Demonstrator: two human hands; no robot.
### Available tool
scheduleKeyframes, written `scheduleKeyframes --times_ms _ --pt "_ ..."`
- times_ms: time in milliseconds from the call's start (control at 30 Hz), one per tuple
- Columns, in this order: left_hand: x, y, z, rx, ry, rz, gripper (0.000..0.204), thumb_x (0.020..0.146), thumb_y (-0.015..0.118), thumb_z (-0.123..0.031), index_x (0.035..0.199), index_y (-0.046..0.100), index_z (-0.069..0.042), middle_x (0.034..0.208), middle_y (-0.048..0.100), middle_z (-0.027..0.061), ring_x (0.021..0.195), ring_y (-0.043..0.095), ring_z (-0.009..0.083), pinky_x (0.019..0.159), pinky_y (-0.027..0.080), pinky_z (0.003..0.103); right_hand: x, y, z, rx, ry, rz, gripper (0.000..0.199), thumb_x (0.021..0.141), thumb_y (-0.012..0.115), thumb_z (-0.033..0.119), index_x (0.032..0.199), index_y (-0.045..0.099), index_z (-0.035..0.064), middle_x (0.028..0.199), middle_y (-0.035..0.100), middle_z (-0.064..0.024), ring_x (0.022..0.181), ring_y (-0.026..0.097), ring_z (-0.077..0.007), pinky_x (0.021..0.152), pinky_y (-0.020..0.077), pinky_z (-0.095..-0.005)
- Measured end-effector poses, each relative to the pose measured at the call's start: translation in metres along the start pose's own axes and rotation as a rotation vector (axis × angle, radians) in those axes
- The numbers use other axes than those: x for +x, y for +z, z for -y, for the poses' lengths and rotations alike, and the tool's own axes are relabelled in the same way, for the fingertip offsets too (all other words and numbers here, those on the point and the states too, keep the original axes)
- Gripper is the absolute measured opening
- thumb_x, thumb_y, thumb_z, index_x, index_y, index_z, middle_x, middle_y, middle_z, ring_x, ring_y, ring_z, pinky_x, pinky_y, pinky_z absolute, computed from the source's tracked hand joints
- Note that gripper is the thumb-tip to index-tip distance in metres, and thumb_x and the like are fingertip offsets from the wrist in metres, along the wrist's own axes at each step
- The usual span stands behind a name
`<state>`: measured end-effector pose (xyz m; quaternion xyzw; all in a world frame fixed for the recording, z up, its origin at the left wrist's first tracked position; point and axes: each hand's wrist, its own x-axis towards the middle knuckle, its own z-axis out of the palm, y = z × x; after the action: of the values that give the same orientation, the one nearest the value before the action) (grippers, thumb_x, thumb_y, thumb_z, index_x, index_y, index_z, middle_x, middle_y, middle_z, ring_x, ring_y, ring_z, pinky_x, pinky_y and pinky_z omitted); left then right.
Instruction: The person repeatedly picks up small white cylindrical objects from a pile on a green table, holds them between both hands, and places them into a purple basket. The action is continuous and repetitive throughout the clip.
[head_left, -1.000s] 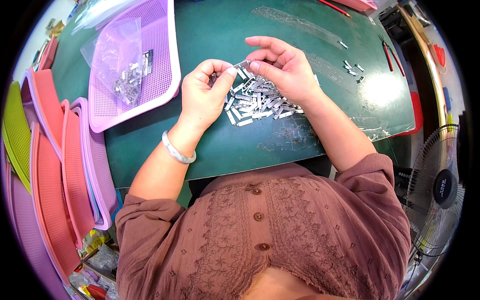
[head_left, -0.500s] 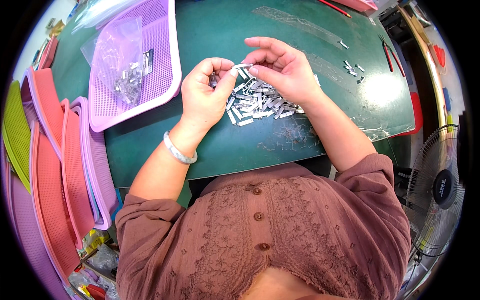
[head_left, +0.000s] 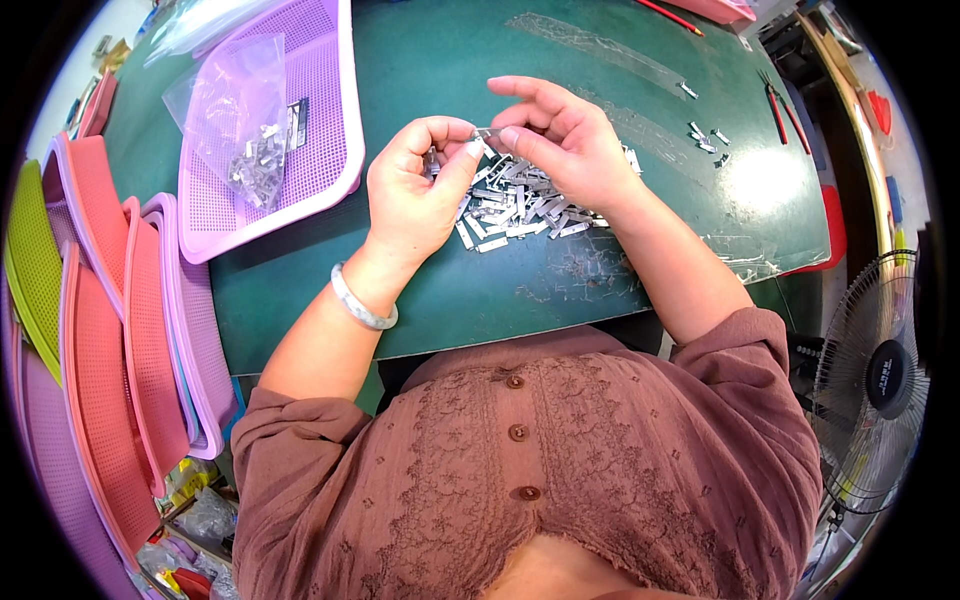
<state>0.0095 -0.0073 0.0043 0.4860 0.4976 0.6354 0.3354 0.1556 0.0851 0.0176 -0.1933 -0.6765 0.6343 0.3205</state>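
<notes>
A small silvery metal piece [head_left: 488, 132] is pinched between my two hands, above the table. My left hand [head_left: 425, 180] grips its left end with thumb and forefinger, and another metal bit shows in the curl of its fingers. At the other end, my right hand [head_left: 570, 145] holds the piece between thumb and forefinger, its other fingers loosely bent. Just beneath and nearer to me lies a pile of small metal clips [head_left: 520, 205], partly hidden by the hands. The exact shape of the held piece is hard to make out.
On the left of the green table [head_left: 450, 300] stands a lilac basket [head_left: 330, 190] holding a clear plastic bag [head_left: 255, 160] of metal parts. Stacked baskets [head_left: 105, 400] crowd the left side. Red-handled pliers [head_left: 785, 115] and several loose clips [head_left: 705, 135] lie right; a fan [head_left: 885, 380] stands beyond.
The held metal piece has turned and now looks flatter and duller. My left hand has shifted very slightly right; both hands keep their pinch.
</notes>
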Motion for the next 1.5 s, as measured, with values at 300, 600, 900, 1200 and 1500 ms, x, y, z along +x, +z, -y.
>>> scheduleKeyframes --times_ms 300,600,900,1200,1500 --pt "0.000 0.001 0.000 0.007 0.011 0.004 0.013 0.081 0.060 -0.002 0.093 0.057 -0.001 0.080 0.055 -0.0028 0.066 0.045 0.0011 0.057 0.035 0.014 0.000 0.001 0.001 -0.041 0.009 0.036 0.040 0.083 0.056 0.005 0.120 0.043 -0.0014 0.085 0.061 -0.0048 0.083 0.058 -0.0104 0.076 0.0459 -0.0239" --pt "0.003 -0.002 -0.004 -0.190 -0.219 -0.004 0.009 0.084 0.057 -0.010 0.090 0.056 -0.002 0.076 0.056 -0.0003 0.063 0.048 0.0041 0.054 0.037 0.017 -0.001 -0.001 0.002 -0.066 -0.010 0.067 0.038 0.083 0.053 0.003 0.120 0.044 -0.0003 0.081 0.061 -0.0041 0.080 0.057 -0.0100 0.074 0.0458 -0.0234" --pt "0.011 -0.006 -0.006 -0.598 -0.549 -0.041 0.008 0.085 0.046 -0.008 0.089 0.051 -0.004 0.082 0.058 0.0092 0.065 0.053 0.0140 0.053 0.041 0.023 0.005 -0.013 -0.001 -0.801 -0.287 0.081 0.031 0.074 0.057 0.001 0.105 0.058 0.0051 0.075 0.061 -0.0064 0.074 0.055 -0.0231 0.070 0.0457 -0.0338" --pt "0.010 -0.005 0.002 -0.052 -0.415 0.003 0.009 0.084 0.053 -0.009 0.092 0.057 -0.006 0.069 0.051 -0.0044 0.056 0.043 0.0022 0.050 0.033 0.016 0.012 -0.008 -0.014 -0.879 -0.299 0.019 0.033 0.074 0.058 0.004 0.107 0.057 0.0083 0.087 0.061 -0.0086 0.089 0.052 -0.0270 0.078 0.0430 -0.0363" --pt "0.011 -0.005 0.002 -0.002 -0.436 -0.021 0.010 0.083 0.053 -0.008 0.092 0.057 -0.005 0.070 0.052 -0.0044 0.056 0.043 0.0019 0.050 0.034 0.016 0.021 0.000 -0.021 -1.002 -0.284 0.080 0.044 0.069 0.061 0.000 0.111 0.056 0.0118 0.083 0.062 -0.0042 0.088 0.052 -0.0243 0.077 0.0445 -0.0352"
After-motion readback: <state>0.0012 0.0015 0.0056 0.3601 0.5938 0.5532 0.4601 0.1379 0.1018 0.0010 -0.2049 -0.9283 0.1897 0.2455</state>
